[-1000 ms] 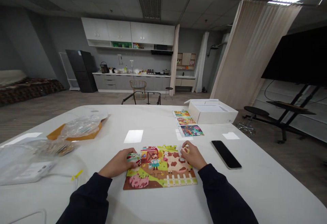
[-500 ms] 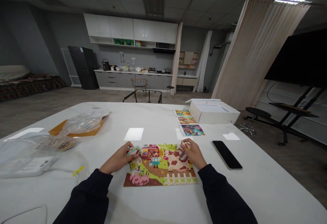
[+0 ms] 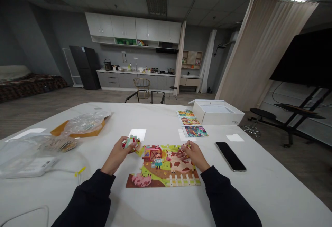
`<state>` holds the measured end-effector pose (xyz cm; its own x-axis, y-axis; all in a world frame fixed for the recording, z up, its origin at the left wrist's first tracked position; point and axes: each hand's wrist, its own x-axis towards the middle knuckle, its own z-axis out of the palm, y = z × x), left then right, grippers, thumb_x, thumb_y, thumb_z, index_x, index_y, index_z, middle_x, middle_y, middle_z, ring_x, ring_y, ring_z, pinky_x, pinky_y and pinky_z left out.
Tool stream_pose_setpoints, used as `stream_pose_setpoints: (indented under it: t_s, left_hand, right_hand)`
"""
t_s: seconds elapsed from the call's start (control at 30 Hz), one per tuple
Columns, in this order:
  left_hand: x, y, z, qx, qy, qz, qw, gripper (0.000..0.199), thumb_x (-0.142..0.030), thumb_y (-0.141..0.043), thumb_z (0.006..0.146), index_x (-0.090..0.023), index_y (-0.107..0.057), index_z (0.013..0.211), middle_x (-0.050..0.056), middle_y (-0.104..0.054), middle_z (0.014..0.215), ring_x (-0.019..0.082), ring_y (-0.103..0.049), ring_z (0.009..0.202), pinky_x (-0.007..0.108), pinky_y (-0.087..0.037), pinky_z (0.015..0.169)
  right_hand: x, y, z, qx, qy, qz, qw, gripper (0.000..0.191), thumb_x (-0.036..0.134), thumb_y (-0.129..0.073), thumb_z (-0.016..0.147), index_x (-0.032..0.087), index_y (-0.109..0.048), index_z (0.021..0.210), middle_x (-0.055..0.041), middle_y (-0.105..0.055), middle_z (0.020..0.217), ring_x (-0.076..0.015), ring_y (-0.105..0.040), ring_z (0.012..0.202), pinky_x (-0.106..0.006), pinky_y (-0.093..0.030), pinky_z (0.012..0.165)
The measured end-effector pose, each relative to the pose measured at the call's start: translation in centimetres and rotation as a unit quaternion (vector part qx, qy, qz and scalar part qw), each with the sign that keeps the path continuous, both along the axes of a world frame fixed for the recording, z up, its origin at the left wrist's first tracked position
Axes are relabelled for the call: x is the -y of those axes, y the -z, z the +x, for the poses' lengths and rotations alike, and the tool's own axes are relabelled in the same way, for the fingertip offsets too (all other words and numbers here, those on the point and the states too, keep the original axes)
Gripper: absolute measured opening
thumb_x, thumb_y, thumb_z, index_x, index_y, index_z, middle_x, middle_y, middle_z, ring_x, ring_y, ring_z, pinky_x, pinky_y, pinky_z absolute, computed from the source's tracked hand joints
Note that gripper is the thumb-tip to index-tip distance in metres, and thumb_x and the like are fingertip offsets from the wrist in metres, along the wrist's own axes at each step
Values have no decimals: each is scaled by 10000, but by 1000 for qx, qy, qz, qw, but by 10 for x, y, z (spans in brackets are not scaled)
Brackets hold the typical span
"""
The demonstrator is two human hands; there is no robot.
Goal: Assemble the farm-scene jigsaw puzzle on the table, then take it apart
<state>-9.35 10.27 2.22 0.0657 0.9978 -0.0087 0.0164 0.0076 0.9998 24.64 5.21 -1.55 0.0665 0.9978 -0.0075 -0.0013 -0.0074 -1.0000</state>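
A farm-scene jigsaw puzzle (image 3: 160, 170), with a farmer, a cow, a pig and a white fence, lies flat on the white table in front of me. Its left side has a stepped gap above the pig. My left hand (image 3: 120, 152) is closed on a cluster of puzzle pieces (image 3: 133, 143), raised just off the puzzle's upper left. At the upper right corner, beside the cow, my right hand (image 3: 195, 153) pinches a puzzle piece; the fingers cover most of it, and whether it is joined to the rest I cannot tell.
Three picture cards (image 3: 195, 131) lie beyond the puzzle, beside an open white box (image 3: 218, 116). A black phone (image 3: 230, 156) rests to the right. On the left are an orange tray (image 3: 58, 130) with clear plastic, a bag of pieces (image 3: 61, 144) and a white device (image 3: 31, 168) with a cable.
My left hand has moved up and left, lifting a cluster of pieces off the puzzle's left side. My right hand stays at the upper right corner, its fingers slightly shifted.
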Motion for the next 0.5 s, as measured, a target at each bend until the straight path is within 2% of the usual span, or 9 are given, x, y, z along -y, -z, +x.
stream_pose_setpoints:
  t_s: [0.13, 0.2, 0.27, 0.4, 0.5]
  left_hand:
    - [22, -2, 40, 50, 101, 30, 993, 454, -485, -837, 760, -196, -555, 968, 24, -742, 895, 184, -707, 812, 304, -588, 763]
    - [34, 0, 62, 58, 104, 38, 992, 445, -453, -847, 751, -203, -545, 961, 3, -726, 836, 169, -687, 745, 272, -566, 699]
    - [44, 4, 80, 73, 87, 39, 993, 450, -444, -856, 736, -204, -540, 948, -2, -716, 819, 168, -678, 730, 266, -556, 682]
    - [51, 15, 97, 101, 73, 37, 992, 447, -454, -847, 742, -204, -523, 922, 2, -709, 801, 161, -660, 709, 258, -534, 664]
    - [51, 20, 97, 102, 63, 46, 992, 445, -432, -847, 751, -210, -506, 931, 8, -722, 817, 159, -657, 703, 265, -532, 678]
  right_hand:
    - [8, -5, -33, -55, -81, -5, 995, 527, 722, -669, 814, 257, -500, 996, -7, -699, 824, -195, -705, 620, -305, -547, 523]
    - [13, -5, -49, -69, -99, 4, 993, 520, 737, -578, 879, 274, -536, 1111, -4, -673, 848, -187, -688, 683, -318, -557, 590]
    - [16, -5, -61, -67, -109, 25, 991, 497, 714, -578, 897, 284, -559, 1145, -4, -652, 890, -184, -669, 749, -332, -570, 671]
    - [19, -10, -71, -30, -101, 84, 991, 411, 595, -753, 826, 245, -584, 960, 13, -627, 831, -169, -623, 724, -321, -556, 713]
    - [20, -13, -74, -51, -103, 86, 990, 393, 581, -740, 838, 229, -570, 877, 19, -615, 743, -176, -619, 672, -343, -560, 715]
